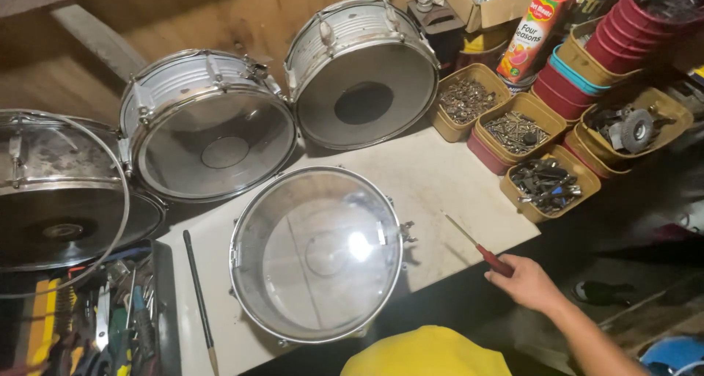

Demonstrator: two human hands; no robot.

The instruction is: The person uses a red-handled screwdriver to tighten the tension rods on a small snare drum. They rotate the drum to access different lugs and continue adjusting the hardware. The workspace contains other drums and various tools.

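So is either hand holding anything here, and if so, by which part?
The right hand holds a screwdriver by its red handle, the thin metal shaft pointing out over the white tabletop. The left hand is not in view.

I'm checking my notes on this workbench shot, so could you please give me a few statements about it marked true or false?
1. The right hand holds a red-handled screwdriver. True.
2. The drum nearest the person has a solid black head. False: its head is clear, and glare shows on it.
3. A dark stick lies on the white board left of that drum. True.
4. The yellow tubs at the right are empty. False: they hold metal hardware.
5. The left hand grips the drum rim. False: no left hand is visible.
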